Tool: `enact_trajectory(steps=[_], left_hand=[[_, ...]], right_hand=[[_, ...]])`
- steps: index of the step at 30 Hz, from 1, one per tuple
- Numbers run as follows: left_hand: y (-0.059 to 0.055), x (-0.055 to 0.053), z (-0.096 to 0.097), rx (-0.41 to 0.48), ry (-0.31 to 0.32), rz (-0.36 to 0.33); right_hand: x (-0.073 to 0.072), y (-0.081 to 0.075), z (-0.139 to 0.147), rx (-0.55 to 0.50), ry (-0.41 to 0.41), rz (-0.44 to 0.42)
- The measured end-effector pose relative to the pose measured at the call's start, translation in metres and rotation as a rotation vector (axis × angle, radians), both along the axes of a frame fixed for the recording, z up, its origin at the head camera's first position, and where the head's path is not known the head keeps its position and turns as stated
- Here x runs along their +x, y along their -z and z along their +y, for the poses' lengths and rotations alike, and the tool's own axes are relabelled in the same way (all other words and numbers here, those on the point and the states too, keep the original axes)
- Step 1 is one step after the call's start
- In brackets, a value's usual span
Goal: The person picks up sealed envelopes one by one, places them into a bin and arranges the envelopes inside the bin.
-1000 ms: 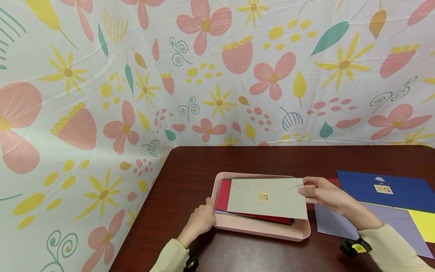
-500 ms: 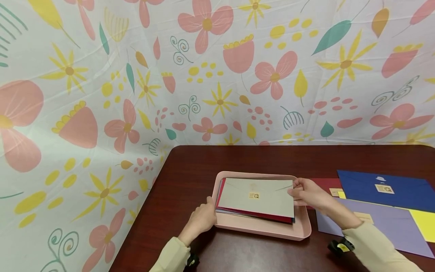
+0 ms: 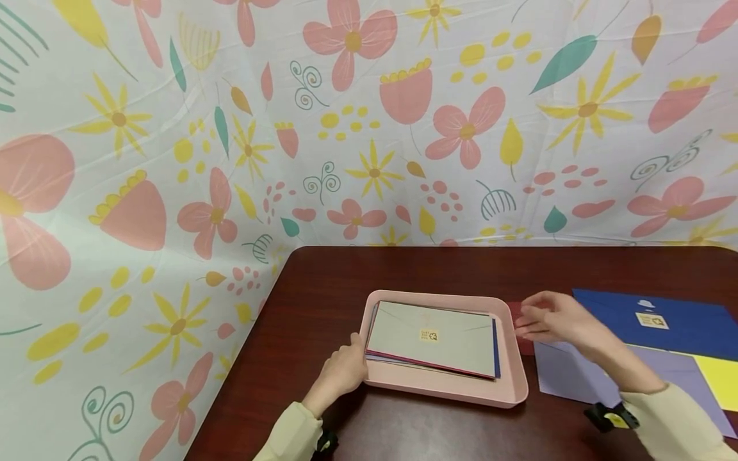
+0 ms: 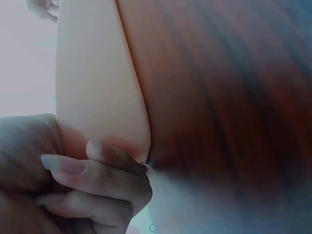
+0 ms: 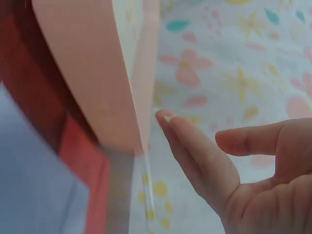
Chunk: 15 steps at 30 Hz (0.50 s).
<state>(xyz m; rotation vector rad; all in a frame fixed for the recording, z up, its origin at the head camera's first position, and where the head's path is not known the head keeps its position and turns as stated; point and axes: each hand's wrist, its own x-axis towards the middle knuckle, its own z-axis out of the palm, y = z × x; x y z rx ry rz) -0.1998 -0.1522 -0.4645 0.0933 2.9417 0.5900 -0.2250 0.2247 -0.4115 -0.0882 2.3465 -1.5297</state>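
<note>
a white cloth (image 3: 357, 141) printed with flowers and leaves hangs behind a dark brown table (image 3: 323, 294).

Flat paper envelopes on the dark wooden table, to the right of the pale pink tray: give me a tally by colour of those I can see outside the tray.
Blue paper envelope: 1
Lavender paper envelope: 1
Yellow paper envelope, partly covered: 1
Red paper envelope, partly hidden: 1
Total in sight: 4
</note>
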Motion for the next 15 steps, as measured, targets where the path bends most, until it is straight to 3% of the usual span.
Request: enact_trajectory(steps=[3, 7, 12, 15], left_hand=[[0.001, 0.0, 0.0, 0.006, -0.005, 0.0], [0.001, 0.001, -0.001, 0.01, -0.009, -0.007], [0.0, 0.001, -0.001, 0.006, -0.009, -0.003], [-0.001, 0.001, -0.001, 0.012, -0.009, 0.0]], right_hand=[[-0.003, -0.003, 0.026, 0.059, 0.011, 0.024], [-0.005, -0.001, 0.067, 0.235, -0.013, 0.056], [-0.006, 0.004, 0.106, 0.369, -0.092, -0.028], [-0.005, 0.01, 0.121, 0.438, -0.087, -0.059]])
